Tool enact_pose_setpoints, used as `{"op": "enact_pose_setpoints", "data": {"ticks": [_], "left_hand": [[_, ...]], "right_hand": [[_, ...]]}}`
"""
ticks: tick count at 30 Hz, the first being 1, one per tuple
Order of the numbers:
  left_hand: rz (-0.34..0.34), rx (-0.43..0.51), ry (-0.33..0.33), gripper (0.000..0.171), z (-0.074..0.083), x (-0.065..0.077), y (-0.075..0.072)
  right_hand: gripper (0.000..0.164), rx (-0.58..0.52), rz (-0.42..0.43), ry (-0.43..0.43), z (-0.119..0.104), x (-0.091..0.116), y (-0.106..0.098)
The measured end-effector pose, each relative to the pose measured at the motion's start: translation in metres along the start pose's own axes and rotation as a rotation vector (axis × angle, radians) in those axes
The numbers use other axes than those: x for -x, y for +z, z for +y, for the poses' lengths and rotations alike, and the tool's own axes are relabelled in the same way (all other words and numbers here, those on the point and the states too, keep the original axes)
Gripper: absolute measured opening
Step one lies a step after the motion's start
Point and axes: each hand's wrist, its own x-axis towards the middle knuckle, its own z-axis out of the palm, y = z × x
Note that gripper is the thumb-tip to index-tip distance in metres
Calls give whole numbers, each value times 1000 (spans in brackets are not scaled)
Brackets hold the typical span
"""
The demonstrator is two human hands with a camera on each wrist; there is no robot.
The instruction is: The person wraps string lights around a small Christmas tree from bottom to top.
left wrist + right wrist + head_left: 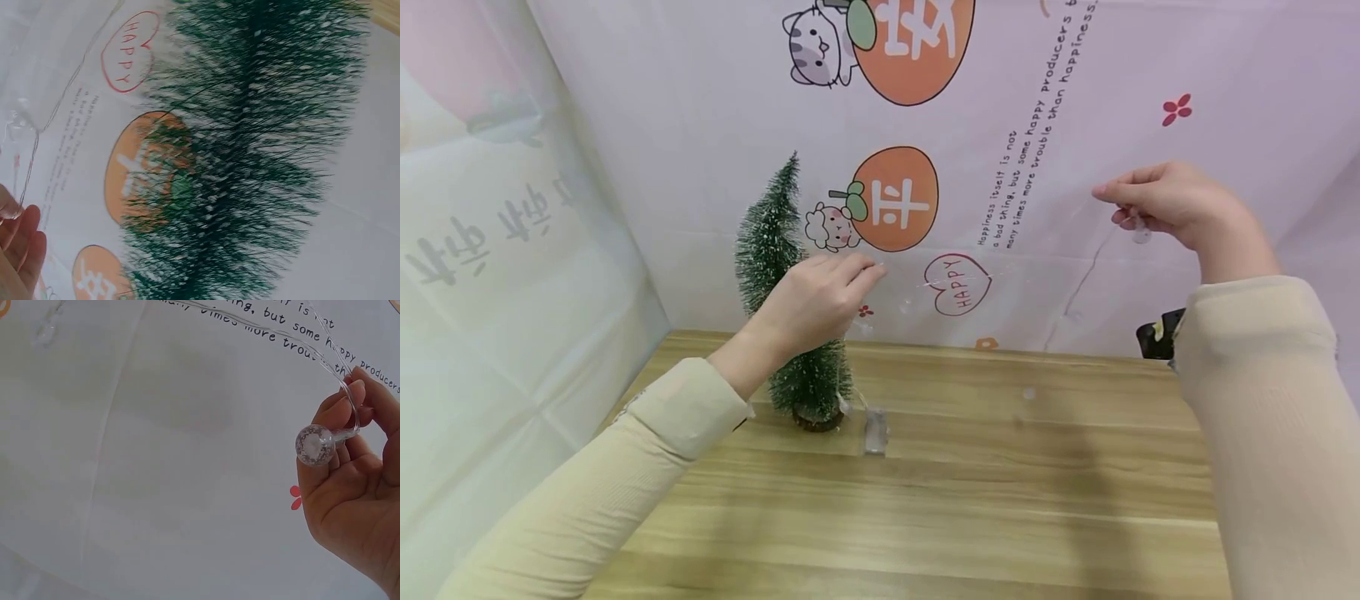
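Between thumb and fingers my left hand pinches the thin clear wire of a string of lights, just in front of the small green Christmas tree. Off to the right and raised, my right hand pinches another stretch of that wire. A clear ball bulb hangs against the right palm, and a second bulb dangles farther along. Much of the wire between the hands is too faint to follow in the head view. At the tree's round base lies a clear battery box on the table.
A wood-grain table runs up to a printed white cloth backdrop. Another cloth hangs on the left. Partly behind the right sleeve stands a black object.
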Motion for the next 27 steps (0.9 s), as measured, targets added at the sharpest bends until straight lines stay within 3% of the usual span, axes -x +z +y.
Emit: {"op": "enact_pose_setpoints", "data": {"ticks": [6, 17, 27], "left_hand": [[-2, -16, 7, 19, 1, -11, -6], [-162, -145, -142, 13, -17, -38, -8], [-335, -240, -77, 19, -29, -49, -11]], "right_hand": [[18, 9, 39, -21, 0, 1, 4], [16, 68, 83, -51, -12, 4, 17], [15, 36, 108, -80, -21, 4, 25]]}}
